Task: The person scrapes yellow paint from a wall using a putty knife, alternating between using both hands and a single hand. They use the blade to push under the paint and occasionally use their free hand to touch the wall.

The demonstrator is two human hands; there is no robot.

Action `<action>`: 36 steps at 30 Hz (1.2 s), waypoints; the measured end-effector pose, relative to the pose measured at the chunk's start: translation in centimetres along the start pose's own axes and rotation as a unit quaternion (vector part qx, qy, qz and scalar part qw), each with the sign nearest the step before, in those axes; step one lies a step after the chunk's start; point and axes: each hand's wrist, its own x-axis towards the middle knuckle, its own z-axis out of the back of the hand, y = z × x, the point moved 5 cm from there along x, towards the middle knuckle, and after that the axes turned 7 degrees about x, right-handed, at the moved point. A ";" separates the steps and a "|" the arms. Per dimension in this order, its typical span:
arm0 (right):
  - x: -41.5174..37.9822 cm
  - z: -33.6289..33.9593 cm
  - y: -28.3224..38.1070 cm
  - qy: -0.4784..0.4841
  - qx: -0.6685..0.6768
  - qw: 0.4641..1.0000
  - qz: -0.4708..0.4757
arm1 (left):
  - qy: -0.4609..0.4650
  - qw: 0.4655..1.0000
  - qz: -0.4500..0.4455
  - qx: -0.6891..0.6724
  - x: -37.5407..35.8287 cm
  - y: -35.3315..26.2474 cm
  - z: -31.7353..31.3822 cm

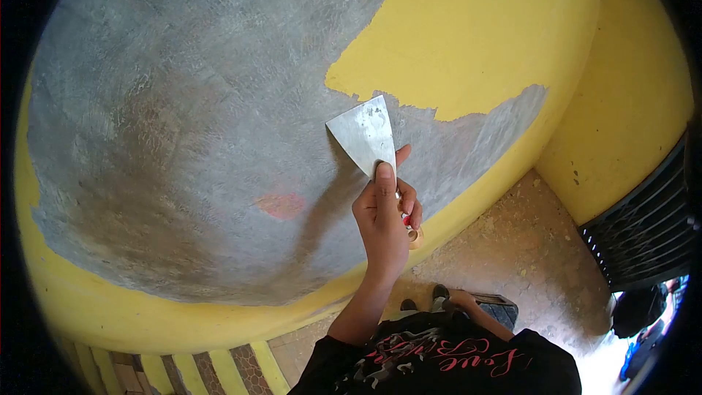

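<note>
My left hand (384, 219) is closed around the handle of a metal scraper (367, 130), with the thumb pressed on the lower blade. The wide blade points up toward the ragged lower edge of the yellow paint (468, 36); whether it touches the wall is unclear. Grey bare wall (219, 102) surrounds the blade on the left and below, and has a small pinkish patch (281, 205). Low beside my body, my right hand (461, 298) is small in view, its fingers indistinct, next to a dark box-like object (499, 312).
A yellow border (219, 325) curves under the grey area. Striped yellow and brown flooring (219, 373) lies at bottom left. Brown floor (512, 241) with specks spreads near my shoes (439, 292). A black metal grille (643, 219) and a dark bundle (638, 312) are at right.
</note>
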 end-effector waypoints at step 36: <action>-43.2 28.5 45.0 -0.048 0.459 0.701 0.544 | 0.075 0.986 -0.104 0.107 -1.5 -1.3 2.2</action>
